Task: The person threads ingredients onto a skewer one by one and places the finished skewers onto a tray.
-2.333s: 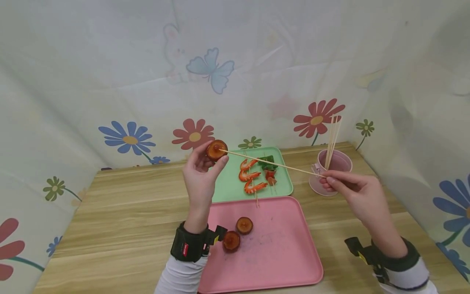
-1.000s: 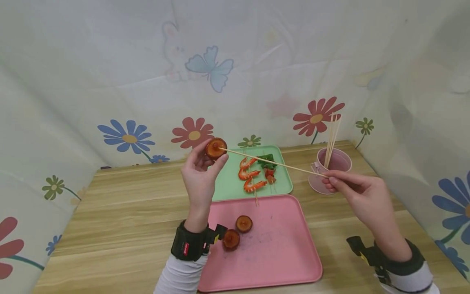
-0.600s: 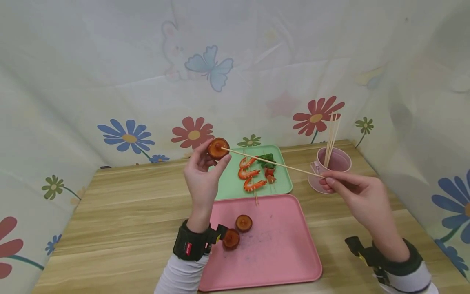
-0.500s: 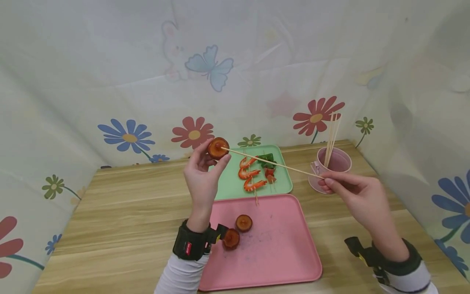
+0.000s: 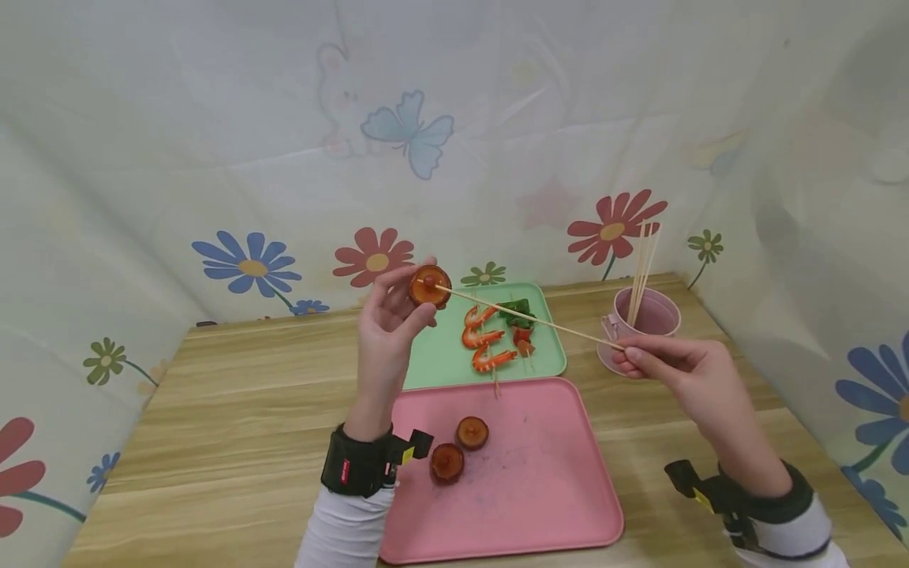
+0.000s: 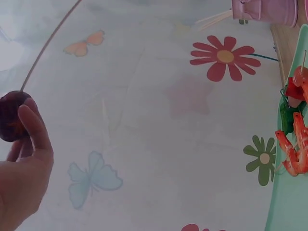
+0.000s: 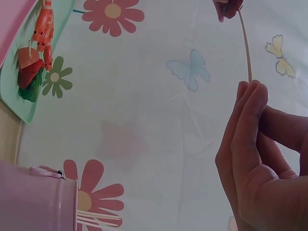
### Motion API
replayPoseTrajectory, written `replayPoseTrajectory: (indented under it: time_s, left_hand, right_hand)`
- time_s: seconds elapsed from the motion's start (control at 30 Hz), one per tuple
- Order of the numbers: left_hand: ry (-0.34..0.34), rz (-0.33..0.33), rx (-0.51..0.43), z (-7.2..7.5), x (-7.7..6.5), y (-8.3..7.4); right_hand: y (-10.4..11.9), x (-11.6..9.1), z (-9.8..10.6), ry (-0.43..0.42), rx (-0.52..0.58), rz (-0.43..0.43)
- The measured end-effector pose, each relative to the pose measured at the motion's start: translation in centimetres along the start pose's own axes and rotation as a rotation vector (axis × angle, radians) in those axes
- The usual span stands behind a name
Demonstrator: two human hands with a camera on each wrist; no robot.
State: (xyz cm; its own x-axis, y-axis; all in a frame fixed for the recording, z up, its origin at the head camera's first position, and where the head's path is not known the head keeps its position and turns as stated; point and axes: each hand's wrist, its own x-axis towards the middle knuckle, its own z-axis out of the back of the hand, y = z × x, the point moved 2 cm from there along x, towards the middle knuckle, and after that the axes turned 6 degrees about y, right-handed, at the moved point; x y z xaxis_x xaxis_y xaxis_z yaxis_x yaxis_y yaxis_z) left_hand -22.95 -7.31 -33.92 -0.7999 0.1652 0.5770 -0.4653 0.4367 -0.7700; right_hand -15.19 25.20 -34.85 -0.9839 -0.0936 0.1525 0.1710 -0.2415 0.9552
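Note:
In the head view my left hand (image 5: 387, 319) holds a round brown shiitake mushroom (image 5: 430, 295) by its edge, stem side facing me. A thin wooden skewer (image 5: 525, 314) runs from the mushroom's stem to my right hand (image 5: 682, 367), which pinches its other end between thumb and fingers. A short bit of the skewer shows on the far side of the stem. The left wrist view shows the mushroom (image 6: 13, 115) dark, with the skewer rising from it. Two more mushrooms, one nearer (image 5: 447, 463) and one farther (image 5: 472, 433), lie on the pink tray (image 5: 547, 489).
Behind the pink tray sits a green tray (image 5: 436, 359) with skewered shrimp (image 5: 490, 360) and skewers of green and red pieces (image 5: 523, 335). At the right, a pink bucket (image 5: 660, 315) holds several skewers (image 5: 642, 272). A printed cloth wall (image 5: 497, 158) encloses the table's back and sides.
My left hand has shifted slightly right with the mushroom, turning a little. The skewer has gone from ending at the stem to showing past it. The right hand has edged left.

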Motion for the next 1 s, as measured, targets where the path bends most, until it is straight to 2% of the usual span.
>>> replayPoseTrajectory:
  time_s: [0.07, 0.13, 0.33, 0.53, 0.67, 1.0]
  left_hand:
    - [0.053, -0.008, -0.031, 0.2, 0.1, -0.1]
    - [0.073, -0.002, -0.032, 0.3, 0.1, -0.1]
    - [0.045, 0.052, -0.011, 0.4, 0.0, 0.2]
    - [0.041, 0.032, -0.064, 0.4, 0.1, 0.1]
    - [0.057, 0.031, -0.066, 0.6, 0.1, -0.3]
    - [0.084, 0.047, -0.037, 1.2, -0.1, -0.8]
  right_hand:
    - [-0.1, 0.0, 0.0, 0.021, 0.025, -0.006]
    - [-0.1, 0.0, 0.0, 0.026, 0.037, -0.009]
    - [0.0, 0.0, 0.1, 0.026, 0.047, -0.039]
    - [0.1, 0.0, -0.2, 0.055, 0.107, -0.034]
    - [0.2, 0.0, -0.5, 0.065, 0.138, -0.032]
    - [0.0, -0.1, -1.2, 0.074, 0.098, -0.075]
